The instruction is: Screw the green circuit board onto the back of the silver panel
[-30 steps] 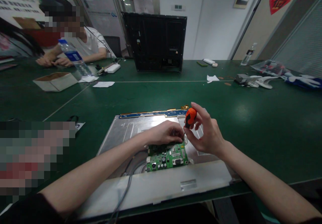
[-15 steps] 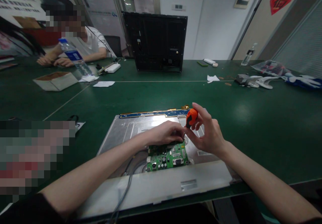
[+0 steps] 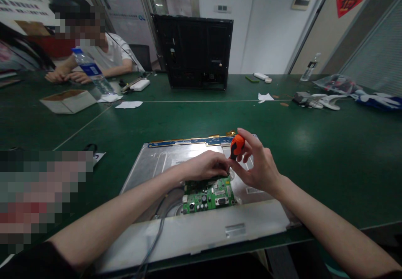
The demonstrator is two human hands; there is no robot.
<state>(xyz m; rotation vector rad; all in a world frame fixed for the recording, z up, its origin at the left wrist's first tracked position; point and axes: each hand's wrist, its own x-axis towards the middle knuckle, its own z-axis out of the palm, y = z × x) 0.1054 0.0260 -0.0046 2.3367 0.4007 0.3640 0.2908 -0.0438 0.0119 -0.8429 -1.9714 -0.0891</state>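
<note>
My right hand [image 3: 259, 162] grips a screwdriver [image 3: 238, 145] by its short orange and black handle, upright but tilted a little. The screwdriver's tip is hidden behind the fingers of my left hand [image 3: 210, 165]. Those fingers are bent together at the tool's lower end, over the top right corner of a green circuit board [image 3: 209, 197]; what they pinch, if anything, cannot be made out. The board lies on the metal back of a display panel [image 3: 150, 166]. A narrow blue circuit strip [image 3: 188, 142] runs along the panel's far edge.
Grey cables [image 3: 160, 229] cross the panel's near left part. A black monitor housing [image 3: 197, 53] stands farther back on the green table [image 3: 176, 116]. At left are a paper box [image 3: 69, 102] and a water bottle [image 3: 96, 73], with a person seated behind. Gloves [image 3: 323, 102] lie at right.
The orange screwdriver handle and the fingers of my right hand have shifted very slightly left. My left hand keeps its place over the board.
</note>
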